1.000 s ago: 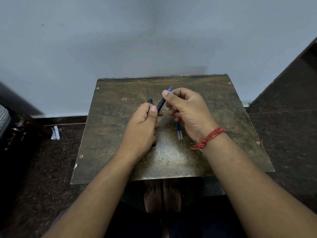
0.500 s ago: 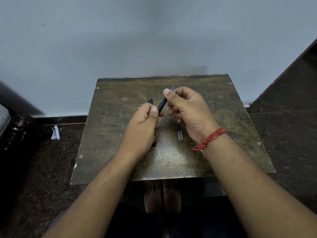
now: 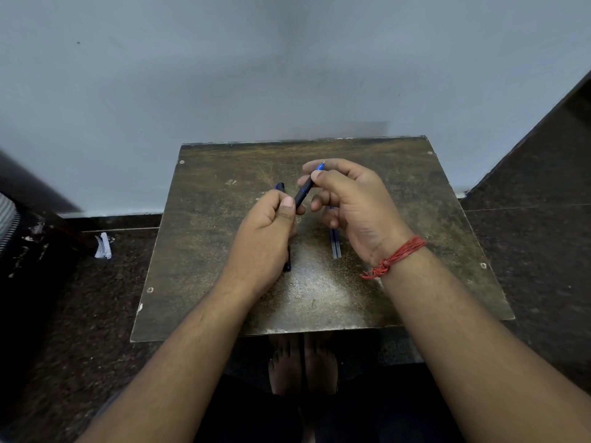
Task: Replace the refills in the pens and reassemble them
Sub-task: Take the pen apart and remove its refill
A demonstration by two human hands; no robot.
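A person is holding a dark pen between both hands above a worn brown worktop, the blue tip section and fine metal point angling up and away toward the wall. The left hand is curling its fingers round the lower barrel, thumb lying along it; the right hand is pinching the upper end near the tip between thumb and forefinger, its other fingers loosely bent beneath, wrist cocked outward. Both forearms are reaching in from the near edge, neither resting on the surface.

The pen is looking light, stiff and smooth-sided, so likely slippery; it is probably best taken by the barrel with one hand and the tip section with the other, for twisting. The point and thin refill inside are appearing easy to bend. A second dark pen is lying on the worktop, mostly hidden under the left hand, and clear spare refills are lying just beside the right wrist.
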